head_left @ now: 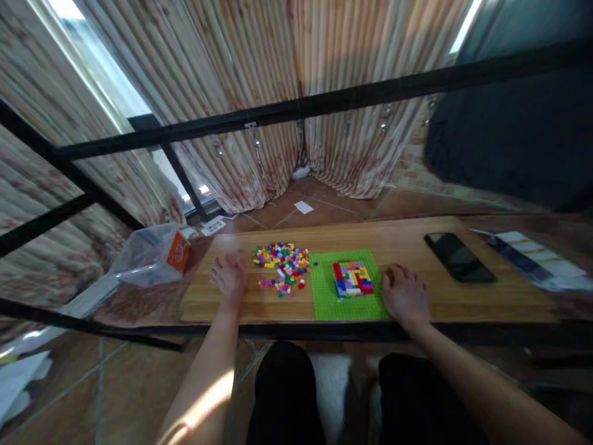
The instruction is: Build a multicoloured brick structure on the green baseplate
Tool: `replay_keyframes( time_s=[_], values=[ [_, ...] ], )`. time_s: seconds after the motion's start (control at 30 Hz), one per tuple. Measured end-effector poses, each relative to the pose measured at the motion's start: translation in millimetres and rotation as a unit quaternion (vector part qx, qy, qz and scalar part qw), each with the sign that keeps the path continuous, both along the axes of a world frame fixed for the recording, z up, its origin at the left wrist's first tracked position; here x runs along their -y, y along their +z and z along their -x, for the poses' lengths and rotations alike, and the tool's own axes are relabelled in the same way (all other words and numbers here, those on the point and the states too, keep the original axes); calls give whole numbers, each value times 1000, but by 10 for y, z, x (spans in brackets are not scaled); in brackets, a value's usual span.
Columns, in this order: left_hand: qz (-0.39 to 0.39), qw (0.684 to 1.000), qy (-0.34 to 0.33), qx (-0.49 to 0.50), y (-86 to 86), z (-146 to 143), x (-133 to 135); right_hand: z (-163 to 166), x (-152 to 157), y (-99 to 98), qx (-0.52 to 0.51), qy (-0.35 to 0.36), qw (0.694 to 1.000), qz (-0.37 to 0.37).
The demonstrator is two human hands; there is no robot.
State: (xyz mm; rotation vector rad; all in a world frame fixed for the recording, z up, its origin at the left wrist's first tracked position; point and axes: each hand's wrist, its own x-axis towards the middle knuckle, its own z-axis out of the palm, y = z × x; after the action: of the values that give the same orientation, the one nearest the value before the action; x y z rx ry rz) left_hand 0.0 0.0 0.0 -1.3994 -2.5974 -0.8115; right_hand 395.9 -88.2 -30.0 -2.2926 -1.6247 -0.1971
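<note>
My left hand [229, 276] is over the left part of the wooden table, left of a loose pile of small coloured toy bricks [283, 262]. Its fingers are slightly blurred and bent, with a small pink brick [236, 266] showing at the fingertips. A green baseplate [324, 303] lies right of the pile. On it stands a squarish multicoloured brick build [353, 279]. My right hand [405, 295] rests at the baseplate's right edge, fingers loosely bent and apart, with nothing visible in them. A single dark blue brick [315, 264] sits near the baseplate's left edge.
A black phone [458, 256] lies on the table [278, 310] to the right, with a white and dark packet [540, 259] beyond it. A clear plastic box [151, 254] with an orange label stands off the left end. A black metal bar [278, 113] crosses before the curtains.
</note>
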Motion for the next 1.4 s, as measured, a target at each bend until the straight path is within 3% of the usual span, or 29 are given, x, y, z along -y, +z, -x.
replay_keyframes(
  time_s=[0.2, 0.37, 0.57, 0.97, 1.17, 1.4],
  values=[
    [43, 992, -120, 9, -142, 102, -31, 11, -9, 20, -5, 0, 1000, -1],
    [10, 965, -262, 9, -222, -38, -44, 2, -23, -2, -7, -3, 1000, -7],
    [-43, 940, -337, 20, -262, -157, 103, -3, -34, -21, -10, 2, 1000, -9],
    [-84, 920, -361, 129, -256, -425, 529, 17, -36, -7, -17, 0, 1000, -12],
    [-103, 923, -358, 97, -126, -484, 374, 23, -31, 8, -24, -2, 1000, -10],
    [-17, 933, -358, -29, -6, -642, 66, 24, -30, 6, -25, -1, 1000, -10]
  ],
)
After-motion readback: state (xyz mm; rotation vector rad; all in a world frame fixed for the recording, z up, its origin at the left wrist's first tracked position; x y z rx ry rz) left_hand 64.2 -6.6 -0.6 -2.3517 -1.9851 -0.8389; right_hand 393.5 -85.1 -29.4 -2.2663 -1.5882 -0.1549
